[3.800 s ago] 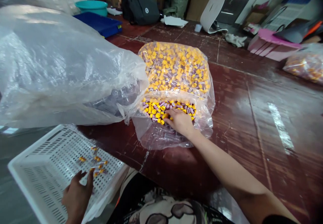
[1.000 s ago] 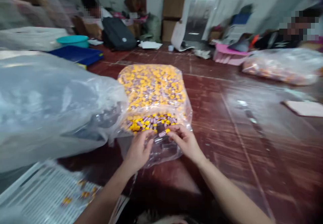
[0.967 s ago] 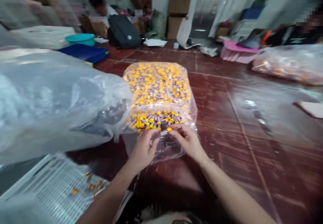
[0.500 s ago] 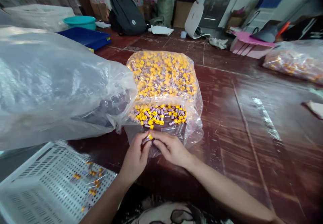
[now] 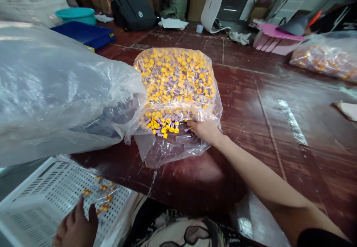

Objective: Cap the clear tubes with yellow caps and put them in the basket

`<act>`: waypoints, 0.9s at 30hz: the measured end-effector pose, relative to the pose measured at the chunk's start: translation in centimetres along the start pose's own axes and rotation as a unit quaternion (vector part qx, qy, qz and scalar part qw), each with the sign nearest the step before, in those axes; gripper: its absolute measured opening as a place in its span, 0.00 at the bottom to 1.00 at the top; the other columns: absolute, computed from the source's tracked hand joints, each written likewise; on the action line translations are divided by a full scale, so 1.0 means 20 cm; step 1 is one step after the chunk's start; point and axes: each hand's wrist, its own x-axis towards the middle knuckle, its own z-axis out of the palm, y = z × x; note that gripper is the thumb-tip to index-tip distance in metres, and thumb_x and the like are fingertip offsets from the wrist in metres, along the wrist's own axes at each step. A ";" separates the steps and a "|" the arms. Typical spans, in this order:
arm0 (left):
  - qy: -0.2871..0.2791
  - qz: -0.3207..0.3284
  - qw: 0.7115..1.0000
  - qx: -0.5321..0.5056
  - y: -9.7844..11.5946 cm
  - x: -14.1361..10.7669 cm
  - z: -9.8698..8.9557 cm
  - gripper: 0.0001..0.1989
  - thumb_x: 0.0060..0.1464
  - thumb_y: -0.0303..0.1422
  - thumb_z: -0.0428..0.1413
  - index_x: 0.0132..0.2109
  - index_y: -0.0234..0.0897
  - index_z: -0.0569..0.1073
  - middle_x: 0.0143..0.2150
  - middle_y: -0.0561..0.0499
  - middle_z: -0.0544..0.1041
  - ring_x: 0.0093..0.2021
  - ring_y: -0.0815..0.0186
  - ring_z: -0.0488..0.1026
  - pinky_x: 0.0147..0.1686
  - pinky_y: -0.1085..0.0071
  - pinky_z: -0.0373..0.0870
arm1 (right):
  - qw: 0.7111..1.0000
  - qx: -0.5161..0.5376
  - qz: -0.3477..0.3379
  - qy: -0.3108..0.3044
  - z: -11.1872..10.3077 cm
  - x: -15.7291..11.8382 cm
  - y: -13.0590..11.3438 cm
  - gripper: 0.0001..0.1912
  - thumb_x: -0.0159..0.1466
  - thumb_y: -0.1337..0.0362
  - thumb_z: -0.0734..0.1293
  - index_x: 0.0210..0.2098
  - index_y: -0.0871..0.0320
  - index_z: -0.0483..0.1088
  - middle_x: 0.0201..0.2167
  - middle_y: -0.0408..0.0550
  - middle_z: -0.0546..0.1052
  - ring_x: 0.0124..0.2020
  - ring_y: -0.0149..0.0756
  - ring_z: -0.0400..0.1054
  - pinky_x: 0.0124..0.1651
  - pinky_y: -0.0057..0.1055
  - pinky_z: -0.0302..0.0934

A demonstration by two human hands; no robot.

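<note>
A clear plastic bag (image 5: 178, 76) full of small yellow-capped pieces lies on the dark red surface, its mouth toward me. Inside that mouth my right hand (image 5: 203, 129) has its fingers among the loose pieces at the right; the fingertips are partly hidden, so what they hold cannot be made out. Over the white perforated basket (image 5: 33, 202) at lower left is my left hand (image 5: 79, 224), thumb and fingers apart, with nothing seen in it. Several yellow-capped pieces (image 5: 104, 198) lie in the basket just beyond its fingers.
A large translucent bag (image 5: 55, 91) fills the left side. Behind it are a blue tray (image 5: 83, 34) and a turquoise basin (image 5: 75, 15). A dark backpack (image 5: 135, 7) stands at the back, a pink stool (image 5: 276, 39) and another filled bag (image 5: 326, 57) at the right.
Both hands were together in front of the bag around a yellow-capped piece. They have parted: the left moved down over the basket and opened, the right reached forward into the bag's mouth.
</note>
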 end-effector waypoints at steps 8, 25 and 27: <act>0.014 0.384 0.882 -0.274 1.24 0.46 -0.29 0.17 0.62 0.28 0.52 0.57 0.45 0.71 0.52 0.48 0.78 0.54 0.57 0.70 0.57 0.55 0.64 | 0.999 -0.035 0.029 -0.023 -0.09 -0.11 -0.03 0.18 0.72 0.59 0.60 0.58 0.57 0.68 0.42 0.55 0.80 0.42 0.46 0.75 0.45 0.37 0.67; -0.128 0.264 0.817 -0.496 1.49 0.46 -0.33 0.17 0.67 0.34 0.47 0.59 0.38 0.66 0.55 0.42 0.70 0.58 0.61 0.68 0.60 0.60 0.66 | 0.884 0.453 0.000 0.118 0.03 -0.28 -0.38 0.21 0.71 0.59 0.60 0.62 0.52 0.65 0.58 0.50 0.74 0.59 0.40 0.69 0.63 0.41 0.63; -0.118 0.254 0.831 -0.480 1.41 0.44 -0.35 0.17 0.67 0.33 0.46 0.60 0.38 0.65 0.56 0.42 0.69 0.58 0.61 0.68 0.60 0.60 0.67 | 0.885 0.454 -0.027 0.100 0.02 -0.28 -0.46 0.22 0.72 0.61 0.60 0.64 0.51 0.64 0.60 0.49 0.73 0.59 0.39 0.68 0.63 0.42 0.62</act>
